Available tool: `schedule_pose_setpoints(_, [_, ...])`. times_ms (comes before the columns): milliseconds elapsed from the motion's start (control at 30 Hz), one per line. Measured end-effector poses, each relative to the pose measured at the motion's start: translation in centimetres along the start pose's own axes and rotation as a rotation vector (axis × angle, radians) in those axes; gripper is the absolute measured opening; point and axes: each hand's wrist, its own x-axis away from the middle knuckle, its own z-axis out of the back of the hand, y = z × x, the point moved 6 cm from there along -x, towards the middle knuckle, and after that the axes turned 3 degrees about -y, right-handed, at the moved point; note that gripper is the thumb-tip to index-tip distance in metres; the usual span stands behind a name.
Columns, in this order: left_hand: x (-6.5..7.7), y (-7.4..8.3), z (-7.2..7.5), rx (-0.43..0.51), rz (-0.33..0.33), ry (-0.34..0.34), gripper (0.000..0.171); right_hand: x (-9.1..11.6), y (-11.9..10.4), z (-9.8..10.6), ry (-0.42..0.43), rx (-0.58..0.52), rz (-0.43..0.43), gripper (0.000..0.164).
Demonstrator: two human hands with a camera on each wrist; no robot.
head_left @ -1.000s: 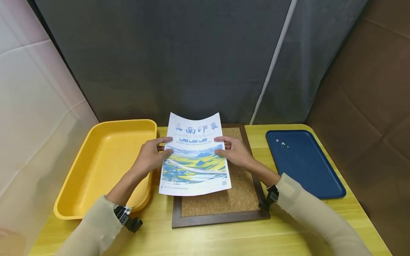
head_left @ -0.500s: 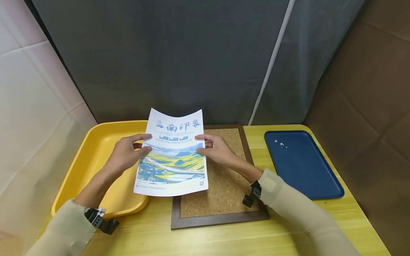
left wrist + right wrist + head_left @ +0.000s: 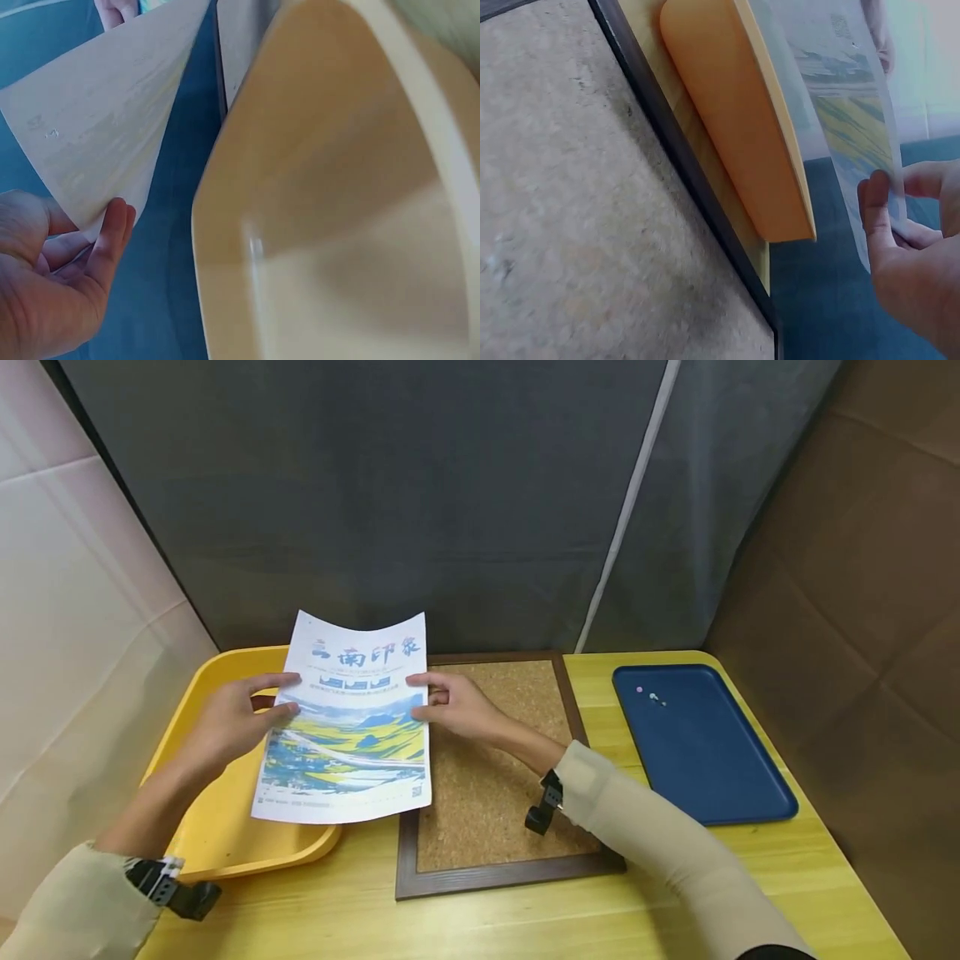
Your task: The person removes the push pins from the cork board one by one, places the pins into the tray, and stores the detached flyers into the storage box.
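Note:
A printed paper poster [image 3: 348,752], with large characters at the top and a blue, yellow and green landscape, is held up between both hands. My left hand [image 3: 232,718] pinches its left edge, above the yellow tray. On the opposite edge my right hand [image 3: 461,706] grips the sheet with thumb and fingers, above the framed cork board [image 3: 495,827]. In the left wrist view the back of the poster [image 3: 97,112] shows, bending where the left hand [image 3: 60,277] holds it. The right wrist view has the right hand [image 3: 922,247] on the paper's edge.
A deep yellow tray [image 3: 300,852] stands at the left, partly behind the poster. At the right lies a shallow blue tray [image 3: 712,760] with a few small items [image 3: 654,697] in it. All rest on a yellow wooden table [image 3: 360,927] before a dark grey curtain [image 3: 375,485].
Both hands have carried the poster left, from over the cork board to mostly over the yellow tray. More of the cork board shows now. Both hands keep their hold on the paper.

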Motion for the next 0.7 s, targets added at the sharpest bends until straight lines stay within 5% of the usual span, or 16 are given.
schedule_pose_setpoints(333, [0.3, -2.6, 2.9, -0.033, 0.031, 0.008, 0.055, -2.8, -0.6, -3.3, -0.069, 0.054, -0.014, 0.056])
schedule_pose_setpoints(700, [1.0, -5.7, 5.5, -0.131, 0.039, 0.004, 0.057, -5.0, -1.1, -6.8, -0.046, 0.077, -0.051, 0.058])
